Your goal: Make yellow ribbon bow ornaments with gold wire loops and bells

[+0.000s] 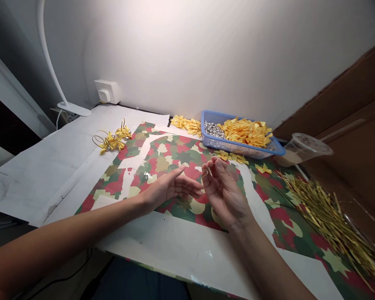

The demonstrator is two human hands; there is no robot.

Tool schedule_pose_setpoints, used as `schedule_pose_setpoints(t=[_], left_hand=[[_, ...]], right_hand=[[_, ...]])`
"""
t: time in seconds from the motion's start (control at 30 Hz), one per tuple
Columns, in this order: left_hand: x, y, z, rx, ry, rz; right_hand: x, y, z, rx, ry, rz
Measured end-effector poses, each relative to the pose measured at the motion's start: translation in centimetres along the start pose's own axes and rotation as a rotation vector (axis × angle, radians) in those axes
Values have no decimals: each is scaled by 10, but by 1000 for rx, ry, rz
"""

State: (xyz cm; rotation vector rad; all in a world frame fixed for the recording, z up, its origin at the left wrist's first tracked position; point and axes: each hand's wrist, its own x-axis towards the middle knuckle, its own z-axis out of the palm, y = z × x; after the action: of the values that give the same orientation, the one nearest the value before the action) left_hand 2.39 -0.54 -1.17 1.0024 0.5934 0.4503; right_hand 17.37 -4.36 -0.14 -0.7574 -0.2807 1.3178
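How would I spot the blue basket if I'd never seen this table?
Find the pale wall behind the table. Near it, right of the middle, sits a shallow basket, between a low yellow pile and a tilted clear cup. Unlike them, it's blue, holding silver beads beside yellow ribbon pieces.

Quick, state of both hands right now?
Left hand: open, nothing visible in its grip.
Right hand: curled partly closed; whether it pinches something thin cannot be told.

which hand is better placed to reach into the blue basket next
The right hand, most likely: it is nearer the blue basket, which sits just beyond it. The left hand is open but farther away. Whether the right one pinches anything is unclear.
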Motion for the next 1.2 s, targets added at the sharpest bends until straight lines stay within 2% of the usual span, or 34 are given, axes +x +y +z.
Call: schedule_pose_setpoints(t=[0.17,0.37,0.7,1.2], left_hand=[[1,-3,1,0,-8,11],[-3,0,5,56,-1,61],[-4,0,6,59,5,70],[-3,-1,6,85,3,60]], right_hand=[[0,-1,0,30,18,26],[2,-1,-5,23,-30,6],[4,-4,-5,68,-7,23],[7,-5,-8,28,-65,-15]])
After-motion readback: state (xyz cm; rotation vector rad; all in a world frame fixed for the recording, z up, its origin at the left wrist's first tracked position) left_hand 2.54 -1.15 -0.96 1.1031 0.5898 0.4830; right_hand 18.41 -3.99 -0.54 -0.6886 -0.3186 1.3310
